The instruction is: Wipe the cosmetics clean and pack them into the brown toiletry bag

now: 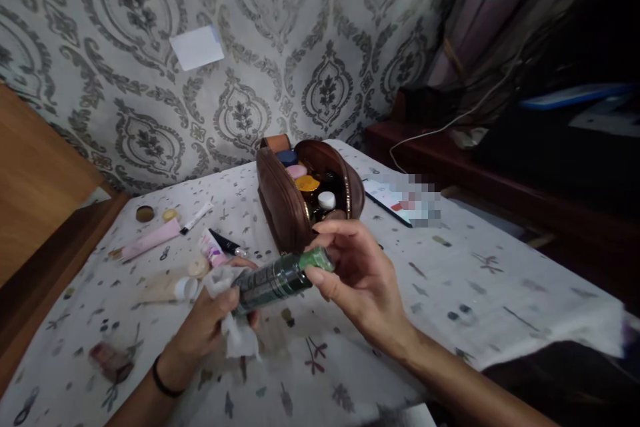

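Observation:
A dark bottle (273, 287) with a green end lies tilted between my hands, above the table. My left hand (200, 323), with a black band at the wrist, is closed around its lower end. A crumpled white tissue (241, 340) is pressed between that hand and the bottle. The thumb and fingers of my right hand (373, 287) pinch the bottle's green end. Just behind the hands stands a brown zip bag (280, 203), unzipped, with a white-capped container (327, 200), a yellow item (307, 183) and other items inside.
On the patterned tablecloth (280, 387), at left, lie a pink tube (153, 239), a small white tube (197, 217), a black tube (225, 242) and a white-capped bottle (170, 289). A small reddish bottle (111, 361) lies nearer. A phone (393, 200) rests right of the bag.

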`<action>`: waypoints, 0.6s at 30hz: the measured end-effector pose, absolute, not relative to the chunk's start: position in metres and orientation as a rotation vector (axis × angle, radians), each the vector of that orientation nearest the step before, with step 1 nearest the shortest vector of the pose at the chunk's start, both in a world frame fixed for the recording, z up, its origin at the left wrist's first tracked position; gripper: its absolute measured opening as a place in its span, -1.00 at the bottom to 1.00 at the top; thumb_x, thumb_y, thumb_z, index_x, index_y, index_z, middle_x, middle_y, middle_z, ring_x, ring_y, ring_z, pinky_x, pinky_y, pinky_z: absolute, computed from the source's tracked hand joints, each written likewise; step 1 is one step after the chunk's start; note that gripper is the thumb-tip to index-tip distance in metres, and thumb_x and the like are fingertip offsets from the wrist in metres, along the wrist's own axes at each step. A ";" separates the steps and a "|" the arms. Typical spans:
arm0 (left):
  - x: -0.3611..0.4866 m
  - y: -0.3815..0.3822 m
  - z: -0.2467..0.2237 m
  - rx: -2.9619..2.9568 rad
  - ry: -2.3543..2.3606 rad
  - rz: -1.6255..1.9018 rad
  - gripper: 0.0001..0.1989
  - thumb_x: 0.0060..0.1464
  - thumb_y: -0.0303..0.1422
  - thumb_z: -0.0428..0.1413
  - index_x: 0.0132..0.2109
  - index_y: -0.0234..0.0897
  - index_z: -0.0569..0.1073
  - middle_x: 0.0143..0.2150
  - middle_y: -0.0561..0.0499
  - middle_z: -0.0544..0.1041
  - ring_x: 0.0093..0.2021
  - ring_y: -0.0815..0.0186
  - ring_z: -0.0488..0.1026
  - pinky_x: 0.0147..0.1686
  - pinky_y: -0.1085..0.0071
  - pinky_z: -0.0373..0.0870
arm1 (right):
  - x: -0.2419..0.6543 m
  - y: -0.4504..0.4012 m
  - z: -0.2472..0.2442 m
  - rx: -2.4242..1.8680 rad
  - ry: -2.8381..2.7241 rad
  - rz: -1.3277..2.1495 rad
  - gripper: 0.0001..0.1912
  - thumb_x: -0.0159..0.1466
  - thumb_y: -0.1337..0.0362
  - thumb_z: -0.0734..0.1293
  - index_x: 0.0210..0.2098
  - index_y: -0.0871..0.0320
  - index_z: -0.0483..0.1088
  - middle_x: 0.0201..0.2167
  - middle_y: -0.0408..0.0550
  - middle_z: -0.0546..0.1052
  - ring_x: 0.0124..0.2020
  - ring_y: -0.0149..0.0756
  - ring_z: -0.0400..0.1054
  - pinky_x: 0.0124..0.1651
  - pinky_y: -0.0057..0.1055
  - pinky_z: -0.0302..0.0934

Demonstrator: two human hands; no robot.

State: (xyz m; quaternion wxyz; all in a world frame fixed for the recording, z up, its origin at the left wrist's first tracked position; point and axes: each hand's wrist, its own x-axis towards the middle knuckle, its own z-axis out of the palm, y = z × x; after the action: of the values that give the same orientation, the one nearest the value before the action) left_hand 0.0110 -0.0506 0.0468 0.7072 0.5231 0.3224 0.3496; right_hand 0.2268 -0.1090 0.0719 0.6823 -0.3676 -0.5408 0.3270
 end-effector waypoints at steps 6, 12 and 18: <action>0.025 -0.048 0.050 1.239 1.205 1.157 -0.59 0.10 0.02 0.20 -0.17 -0.25 0.56 -0.26 -0.02 0.63 -0.21 0.21 0.57 -0.28 0.41 0.52 | 0.237 -0.142 0.047 -0.962 -1.546 0.391 -0.77 0.26 0.42 0.41 -0.12 0.05 0.42 -0.39 -0.14 0.47 -0.43 -0.40 0.38 -0.36 -0.50 0.32; 0.057 -0.064 0.065 1.043 1.212 1.185 -0.43 0.15 0.17 0.03 -0.02 -0.20 0.55 -0.25 0.02 0.63 -0.23 0.26 0.58 -0.25 0.40 0.53 | 0.229 -0.165 0.039 -0.978 -1.531 0.198 -0.69 0.29 0.45 0.34 -0.01 0.04 0.32 -0.36 -0.06 0.49 -0.41 -0.29 0.43 -0.39 -0.43 0.38; 0.094 -0.101 0.071 0.937 1.034 0.969 -0.33 0.09 0.28 -0.04 -0.02 -0.16 0.55 -0.25 -0.07 0.66 -0.21 0.13 0.61 -0.29 0.28 0.56 | 0.226 -0.169 0.028 -0.882 -1.480 0.142 -0.50 0.27 0.55 0.31 0.15 0.06 0.26 -0.26 0.04 0.50 -0.28 -0.21 0.46 -0.35 -0.38 0.42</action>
State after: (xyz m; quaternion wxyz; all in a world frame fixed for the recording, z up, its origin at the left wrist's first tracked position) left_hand 0.0938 -0.1007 0.0708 0.6605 0.4141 0.4570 0.4283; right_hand 0.2257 -0.1694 0.0282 0.6489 -0.3882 -0.6514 0.0626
